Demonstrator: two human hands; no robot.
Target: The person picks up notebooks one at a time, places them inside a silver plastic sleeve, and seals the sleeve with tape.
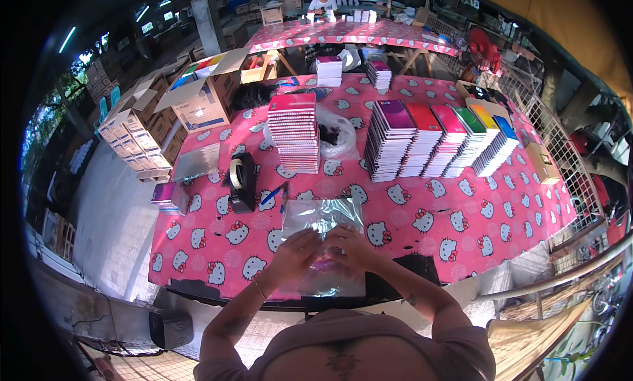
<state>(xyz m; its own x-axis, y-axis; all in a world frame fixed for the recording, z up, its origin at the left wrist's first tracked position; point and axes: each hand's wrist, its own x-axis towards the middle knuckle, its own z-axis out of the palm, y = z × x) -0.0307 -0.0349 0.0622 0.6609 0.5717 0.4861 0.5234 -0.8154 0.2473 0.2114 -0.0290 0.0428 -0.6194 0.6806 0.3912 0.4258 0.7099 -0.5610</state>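
Note:
My left hand (295,252) and my right hand (352,246) meet at the near edge of the table, fingers closed on a clear plastic sleeve (323,219) that lies flat and crinkled on the pink cartoon-cat tablecloth (422,223). Something purple shows through the sleeve between my hands; I cannot tell what it is. A black tape dispenser (241,180) stands just left of the sleeve, with a blue pen (271,196) beside it.
A tall stack of pink notebooks (293,132) and a row of coloured notebook stacks (438,138) stand farther back. Open cardboard boxes (198,97) sit at the left. A second table with a person is in the background. A wire fence runs along the right.

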